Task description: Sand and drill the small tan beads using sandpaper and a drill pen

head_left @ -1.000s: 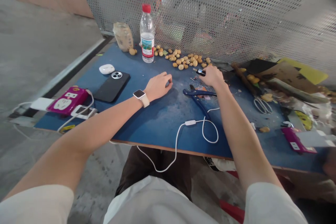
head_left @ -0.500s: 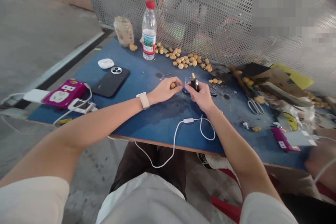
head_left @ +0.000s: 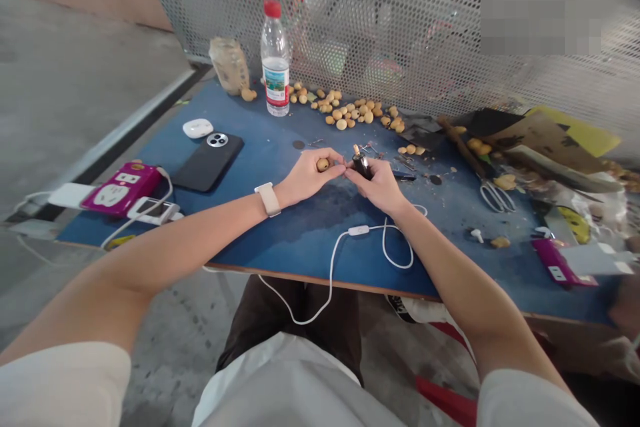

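My left hand (head_left: 307, 177), with a pale watch on its wrist, pinches a small yellow-brown nut (head_left: 323, 164) between thumb and fingers. My right hand (head_left: 381, 185) is closed around a small black tool (head_left: 360, 163) with a pale tip, held upright right beside the nut. Both hands meet over the middle of the blue table (head_left: 280, 227). Blue-handled pliers (head_left: 403, 177) lie partly hidden behind my right hand. A scatter of several more nuts (head_left: 350, 113) lies at the back of the table.
A water bottle (head_left: 275, 60) and a jar (head_left: 229, 65) stand at the back by the mesh screen. A black phone (head_left: 207, 161), white case (head_left: 198, 128) and magenta power strip (head_left: 120, 185) lie left. A white cable (head_left: 350, 247) loops in front. Scissors (head_left: 495, 195) and clutter lie right.
My right hand came back from the far side of the table with the black tool. My left hand picked up a nut, and both hands came together at the middle.
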